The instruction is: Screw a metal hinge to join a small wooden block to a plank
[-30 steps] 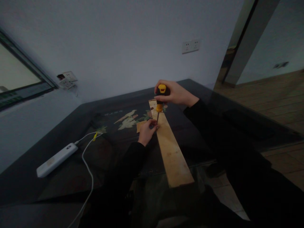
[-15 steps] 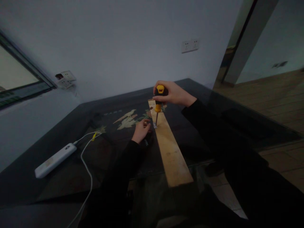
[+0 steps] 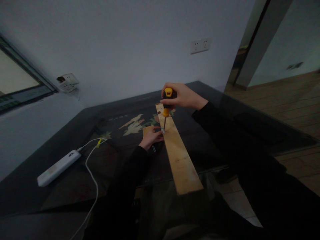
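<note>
Since half a second ago, the left hand (image 3: 150,137) has slid back toward the plank (image 3: 178,151), so its fingertips (image 3: 160,132) again sit right at the foot of the screwdriver (image 3: 166,106); the right hand (image 3: 181,96) has barely shifted.

That right hand is closed around the black and yellow handle, holding the screwdriver nearly upright, its top tipped slightly to the right. Its thin shaft runs down to the plank's left edge, about a third of the way in from the far end. A small bright screw (image 3: 162,132) shows at the tip, just beside the left fingertips; whether they pinch it or only steady it is too small to tell. The left hand rests on the table (image 3: 75,173), partly curled, its thumb side against the plank edge.

The plank lies lengthwise from the far middle of the dark table toward the near edge, where its near end juts out over the floor. A small piece of wood (image 3: 146,130) lies under or just beyond the left hand. Another small screw-like glint (image 3: 153,149) lies on the table near the left wrist. Well apart, toward the left edge, a white power bank (image 3: 58,167) lies with a white cable (image 3: 93,176) curling toward the near edge. Nothing lies between the hands and the screw.
</note>
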Available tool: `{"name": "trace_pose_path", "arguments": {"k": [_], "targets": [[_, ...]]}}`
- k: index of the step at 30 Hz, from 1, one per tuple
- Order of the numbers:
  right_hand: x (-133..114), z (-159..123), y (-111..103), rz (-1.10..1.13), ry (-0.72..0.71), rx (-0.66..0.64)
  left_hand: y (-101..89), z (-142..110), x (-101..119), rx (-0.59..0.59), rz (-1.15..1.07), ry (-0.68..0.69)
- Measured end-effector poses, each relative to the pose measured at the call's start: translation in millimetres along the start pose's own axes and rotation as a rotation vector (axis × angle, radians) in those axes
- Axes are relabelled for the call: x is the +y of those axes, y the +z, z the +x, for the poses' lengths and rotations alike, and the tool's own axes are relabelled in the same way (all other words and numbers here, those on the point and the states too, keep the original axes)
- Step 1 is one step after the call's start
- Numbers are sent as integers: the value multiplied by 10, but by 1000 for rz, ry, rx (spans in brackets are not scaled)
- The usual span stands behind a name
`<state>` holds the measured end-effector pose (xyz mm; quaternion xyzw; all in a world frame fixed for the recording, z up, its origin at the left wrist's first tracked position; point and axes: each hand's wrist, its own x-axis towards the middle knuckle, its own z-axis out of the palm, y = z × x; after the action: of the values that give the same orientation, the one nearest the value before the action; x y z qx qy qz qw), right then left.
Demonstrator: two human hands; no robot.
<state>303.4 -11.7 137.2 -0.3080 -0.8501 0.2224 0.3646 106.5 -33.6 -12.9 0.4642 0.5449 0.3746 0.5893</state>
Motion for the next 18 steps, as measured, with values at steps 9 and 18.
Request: {"name": "trace_pose_path", "arguments": {"k": [9,18], "targets": [[-27,43,8,164,125,-82,-11,62,-63,10,-94,-17],[-108,94,-127,225,239,-293,1,54,-69,14,-102,3]]}}
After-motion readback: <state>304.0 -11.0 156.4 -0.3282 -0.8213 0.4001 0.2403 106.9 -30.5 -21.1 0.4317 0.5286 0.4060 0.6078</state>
